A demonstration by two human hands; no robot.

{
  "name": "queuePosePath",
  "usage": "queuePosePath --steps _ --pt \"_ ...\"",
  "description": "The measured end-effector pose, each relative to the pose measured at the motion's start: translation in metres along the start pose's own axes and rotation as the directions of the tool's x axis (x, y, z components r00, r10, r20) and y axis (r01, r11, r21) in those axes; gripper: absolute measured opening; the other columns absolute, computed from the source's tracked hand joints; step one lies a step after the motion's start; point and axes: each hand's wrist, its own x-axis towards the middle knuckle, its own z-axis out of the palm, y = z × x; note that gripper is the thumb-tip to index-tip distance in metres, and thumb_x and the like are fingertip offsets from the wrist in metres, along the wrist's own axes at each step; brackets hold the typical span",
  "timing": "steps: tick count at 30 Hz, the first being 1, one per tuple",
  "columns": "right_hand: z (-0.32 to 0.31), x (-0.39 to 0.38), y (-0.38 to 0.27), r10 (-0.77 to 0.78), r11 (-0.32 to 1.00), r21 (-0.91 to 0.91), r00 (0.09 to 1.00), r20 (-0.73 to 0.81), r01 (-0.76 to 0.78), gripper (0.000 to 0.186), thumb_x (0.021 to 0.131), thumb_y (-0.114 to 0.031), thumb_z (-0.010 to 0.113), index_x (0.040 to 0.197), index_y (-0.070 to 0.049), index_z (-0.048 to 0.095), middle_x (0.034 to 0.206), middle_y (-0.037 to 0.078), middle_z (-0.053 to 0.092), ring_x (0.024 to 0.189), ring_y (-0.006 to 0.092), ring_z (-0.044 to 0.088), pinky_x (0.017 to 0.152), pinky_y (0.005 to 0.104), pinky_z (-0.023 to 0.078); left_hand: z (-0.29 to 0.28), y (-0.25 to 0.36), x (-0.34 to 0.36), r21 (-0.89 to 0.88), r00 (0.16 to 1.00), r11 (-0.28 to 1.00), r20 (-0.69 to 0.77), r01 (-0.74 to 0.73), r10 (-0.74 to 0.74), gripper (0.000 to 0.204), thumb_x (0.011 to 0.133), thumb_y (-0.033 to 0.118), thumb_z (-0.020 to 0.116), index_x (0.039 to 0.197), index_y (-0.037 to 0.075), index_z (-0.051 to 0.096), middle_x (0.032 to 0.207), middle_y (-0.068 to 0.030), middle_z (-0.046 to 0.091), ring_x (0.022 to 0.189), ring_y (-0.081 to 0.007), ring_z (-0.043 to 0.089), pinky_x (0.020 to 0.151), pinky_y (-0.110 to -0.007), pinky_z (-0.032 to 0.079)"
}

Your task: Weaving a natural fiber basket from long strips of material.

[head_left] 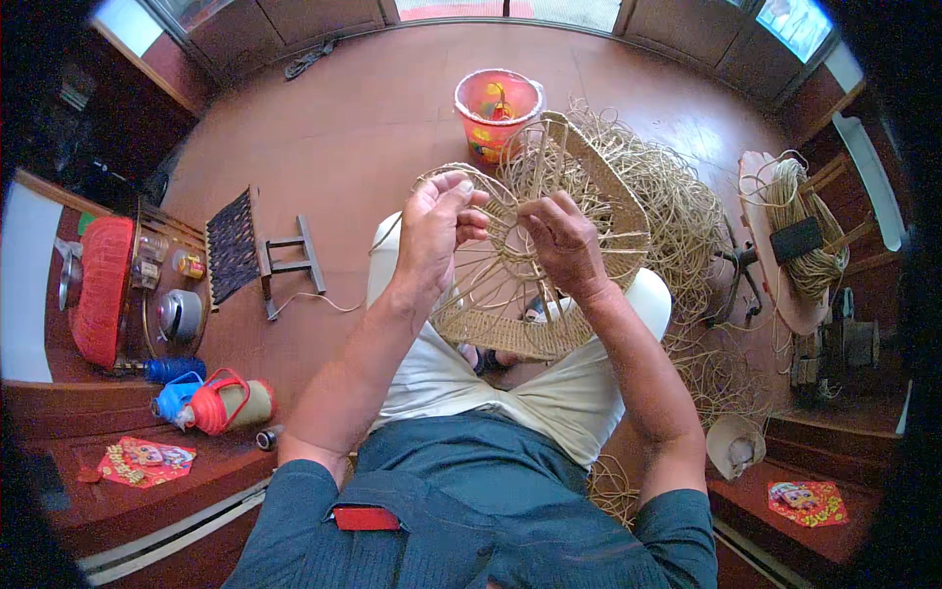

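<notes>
A half-woven rattan basket frame (pixel 549 324) rests on my lap, its open ribs fanning up toward the floor ahead. My left hand (pixel 437 231) pinches a thin rattan strand at the frame's upper left rim. My right hand (pixel 564 240) grips the ribs near the frame's centre, fingers curled around a strand. The woven band at the bottom of the frame lies between my knees.
A tangled heap of loose rattan (pixel 677 211) spreads on the floor to the right. A translucent red bucket (pixel 496 108) stands ahead. A small folding stool (pixel 260 255) lies at left. A coil of rattan on a chair (pixel 800 231) sits far right. Flasks and a kettle (pixel 182 314) crowd the left.
</notes>
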Motion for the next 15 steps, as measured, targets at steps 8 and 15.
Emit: queuePosePath --steps 8,15 --pt "-0.001 0.001 -0.004 -0.002 0.999 0.041 1.000 -0.009 0.003 0.006 0.101 -0.011 0.073 0.107 -0.011 0.071 0.093 0.012 0.064 0.082 0.0367 0.071 0.069 0.0463 0.058 0.006 0.009 0.017 0.881 0.814 0.059 0.405 -0.469 0.416 0.031 0.101 0.015 0.069 0.132 0.009 0.068 0.094 -0.0207 0.076 0.088 -0.0415 0.075 0.080 -0.054 0.058" --pt "-0.001 -0.002 -0.003 -0.002 1.000 0.013 1.000 -0.007 0.002 0.007 0.101 -0.010 0.073 0.107 -0.010 0.071 0.095 0.012 0.065 0.084 0.0375 0.072 0.070 0.0463 0.058 0.017 0.029 0.042 0.811 0.738 -0.165 0.580 -0.561 0.345 0.014 0.102 0.022 0.070 0.112 0.013 0.074 0.100 -0.0141 0.077 0.093 -0.0373 0.076 0.080 -0.052 0.060"
